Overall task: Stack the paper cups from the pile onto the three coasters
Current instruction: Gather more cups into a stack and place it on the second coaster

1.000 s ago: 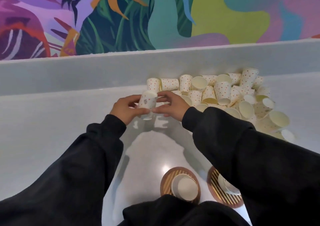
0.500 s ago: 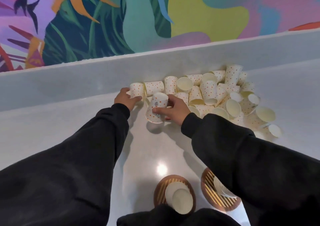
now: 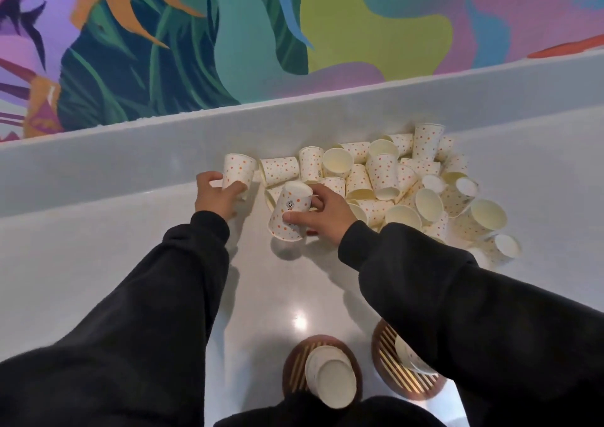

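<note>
A person in black sleeves [image 3: 457,312] leans over a white counter [image 3: 98,263] below a painted wall [image 3: 228,34]; both arms reach toward twelve o'clock, where a pile of dotted paper cups [image 3: 402,191] lies tumbled against the counter's raised back ledge [image 3: 130,158], spreading from twelve toward two o'clock; the left hand [image 3: 215,194] is wrapped around the lower part of an upside-down cup [image 3: 238,171] standing at the pile's eleven-o'clock edge, fingers closed on its side; the right hand [image 3: 323,214] grips a second cup [image 3: 289,211], also bottom-up and tilted, thumb on the near side and fingers behind, the cup's rim lifted just clear of the counter with its shadow beneath; this held cup sits between the left hand and the heap, just beside the nearest loose cups; down at six o'clock, close to the body, a round striped coaster [image 3: 300,358] carries a short stack of upturned cups [image 3: 331,377]; at five o'clock a second coaster [image 3: 392,364] holds another cup [image 3: 408,358], partly hidden by the right sleeve; whether a third coaster is there cannot be told, since the sleeves cover that part of the counter.
</note>
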### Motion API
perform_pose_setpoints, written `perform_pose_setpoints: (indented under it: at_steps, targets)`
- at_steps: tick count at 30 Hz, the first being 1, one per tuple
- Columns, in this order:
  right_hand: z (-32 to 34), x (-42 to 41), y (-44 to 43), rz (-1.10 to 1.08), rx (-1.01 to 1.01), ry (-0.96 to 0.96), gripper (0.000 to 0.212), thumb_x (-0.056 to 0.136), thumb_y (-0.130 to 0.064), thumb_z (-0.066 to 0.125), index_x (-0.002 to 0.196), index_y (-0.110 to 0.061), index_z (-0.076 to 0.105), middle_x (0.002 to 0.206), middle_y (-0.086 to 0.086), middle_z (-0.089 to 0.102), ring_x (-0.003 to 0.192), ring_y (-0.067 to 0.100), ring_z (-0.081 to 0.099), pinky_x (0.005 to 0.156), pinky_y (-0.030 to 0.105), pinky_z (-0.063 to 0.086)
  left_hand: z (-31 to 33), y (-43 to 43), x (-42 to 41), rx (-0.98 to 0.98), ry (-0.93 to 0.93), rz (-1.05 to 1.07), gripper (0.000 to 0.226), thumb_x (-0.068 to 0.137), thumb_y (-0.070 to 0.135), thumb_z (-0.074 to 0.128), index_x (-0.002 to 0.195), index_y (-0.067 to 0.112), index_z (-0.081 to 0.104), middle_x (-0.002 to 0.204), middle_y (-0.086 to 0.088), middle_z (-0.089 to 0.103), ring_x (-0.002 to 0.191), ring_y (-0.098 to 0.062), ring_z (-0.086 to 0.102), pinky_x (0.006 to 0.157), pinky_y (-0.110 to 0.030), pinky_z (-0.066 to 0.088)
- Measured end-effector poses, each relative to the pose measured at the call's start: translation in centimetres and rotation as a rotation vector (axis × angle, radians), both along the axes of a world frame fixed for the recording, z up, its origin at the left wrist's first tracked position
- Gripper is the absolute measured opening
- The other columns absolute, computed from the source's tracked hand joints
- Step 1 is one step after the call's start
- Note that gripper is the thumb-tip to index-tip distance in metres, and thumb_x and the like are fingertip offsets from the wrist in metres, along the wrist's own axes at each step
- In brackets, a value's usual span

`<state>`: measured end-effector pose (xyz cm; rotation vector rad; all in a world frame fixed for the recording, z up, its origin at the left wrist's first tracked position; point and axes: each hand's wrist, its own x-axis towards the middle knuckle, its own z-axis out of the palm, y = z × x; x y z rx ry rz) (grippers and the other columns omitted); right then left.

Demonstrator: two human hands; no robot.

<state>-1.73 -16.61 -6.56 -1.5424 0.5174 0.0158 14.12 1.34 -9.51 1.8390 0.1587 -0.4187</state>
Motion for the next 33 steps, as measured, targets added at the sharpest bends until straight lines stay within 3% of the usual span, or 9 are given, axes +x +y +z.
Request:
perform_pose_setpoints:
  at_steps: [4, 7, 9, 12, 17, 22, 24, 27, 33]
  targets:
    - [0.4, -0.4, 0.2, -0.014, -0.109, -0.027, 0.055, 0.071, -0.024, 0.095, 0.117, -0.028, 0.065, 0.111, -0.009, 0.070, 0.108, 0.012, 0.065, 0.088, 0.041, 0.061, 4.9, 2.1, -2.4, -0.265, -0.139, -0.117, 0.041, 0.082, 0.017, 0.070, 0.121, 0.025, 0.063, 0.127, -0.020, 0.057, 0.104, -0.033, 0.067, 0.071, -0.043, 0.063]
    - [0.6, -0.7, 0.1, 0.004, -0.105, -0.037, 0.061, 0.072, -0.023, 0.094, 0.125, -0.030, 0.064, 0.116, -0.007, 0.067, 0.113, 0.017, 0.063, 0.070, 0.041, 0.064, 8.6, 3.3, -3.4, -0.305, -0.218, -0.227, 0.045, 0.076, 0.022, 0.069, 0.120, 0.022, 0.059, 0.121, -0.019, 0.059, 0.089, -0.029, 0.066, 0.061, -0.037, 0.054]
    - [0.7, -0.9, 0.3, 0.035, -0.111, -0.044, 0.064, 0.071, -0.022, 0.094, 0.127, -0.031, 0.064, 0.120, -0.006, 0.067, 0.115, 0.018, 0.062, 0.068, 0.041, 0.065, 10.5, 3.5, -3.6, -0.250, -0.296, -0.300, 0.047, 0.073, 0.021, 0.073, 0.116, 0.021, 0.053, 0.115, -0.020, 0.057, 0.080, -0.026, 0.062, 0.056, -0.036, 0.049]
    - [0.9, -1.0, 0.4, 0.071, -0.182, -0.079, 0.060, 0.070, -0.021, 0.095, 0.121, -0.030, 0.066, 0.119, -0.009, 0.069, 0.115, 0.013, 0.062, 0.090, 0.035, 0.058, 12.6, 3.2, -4.1, -0.154, -0.418, -0.440, 0.041, 0.074, 0.018, 0.075, 0.111, 0.022, 0.057, 0.108, -0.017, 0.061, 0.069, -0.022, 0.058, 0.053, -0.036, 0.047]
    - [2.0, -1.2, 0.3, 0.086, -0.070, -0.096, 0.061, 0.069, -0.014, 0.096, 0.124, -0.020, 0.068, 0.122, 0.004, 0.070, 0.097, 0.002, 0.066, 0.063, 0.013, 0.054, 13.1, 1.7, -5.0, -0.008, -0.524, -0.583, 0.041, 0.075, 0.024, 0.080, 0.113, 0.032, 0.068, 0.098, 0.012, 0.066, 0.075, -0.015, 0.058, 0.061, -0.026, 0.047]
    - [2.0, -1.2, 0.1, 0.045, 0.169, -0.060, 0.075, 0.057, -0.018, 0.100, 0.125, -0.022, 0.069, 0.121, 0.008, 0.075, 0.120, 0.026, 0.067, 0.097, 0.047, 0.059, 12.0, 0.1, -5.6, -0.027, -0.460, -0.512, 0.033, 0.085, 0.020, 0.078, 0.115, 0.030, 0.070, 0.102, 0.004, 0.068, 0.080, -0.022, 0.066, 0.055, -0.037, 0.057]
    - [2.1, -1.1, -0.3, 0.044, 0.324, -0.054, 0.080, 0.057, -0.011, 0.097, 0.131, -0.014, 0.066, 0.123, 0.014, 0.074, 0.119, 0.033, 0.069, 0.100, 0.049, 0.057, 11.6, -0.5, -5.8, -0.016, -0.436, -0.487, 0.034, 0.085, 0.020, 0.080, 0.116, 0.030, 0.070, 0.103, 0.001, 0.067, 0.086, -0.024, 0.069, 0.060, -0.041, 0.063]
    - [2.3, -0.9, -1.1, 0.018, 0.367, -0.033, 0.090, 0.052, -0.007, 0.100, 0.134, -0.010, 0.063, 0.128, 0.021, 0.070, 0.120, 0.037, 0.067, 0.102, 0.051, 0.056, 11.3, -1.4, -6.5, -0.037, -0.400, -0.473, 0.037, 0.084, 0.021, 0.081, 0.117, 0.031, 0.069, 0.105, 0.000, 0.066, 0.091, -0.023, 0.071, 0.065, -0.040, 0.065]
    - [3.3, -1.4, -3.0, -0.068, 0.527, -0.059, 0.067, 0.073, 0.014, 0.081, 0.135, -0.004, 0.062, 0.133, 0.022, 0.065, 0.124, 0.041, 0.063, 0.096, 0.048, 0.058, 11.0, -3.3, -7.3, -0.077, -0.254, -0.453, 0.037, 0.087, 0.025, 0.080, 0.120, 0.027, 0.062, 0.111, -0.010, 0.064, 0.086, -0.025, 0.073, 0.068, -0.042, 0.065]
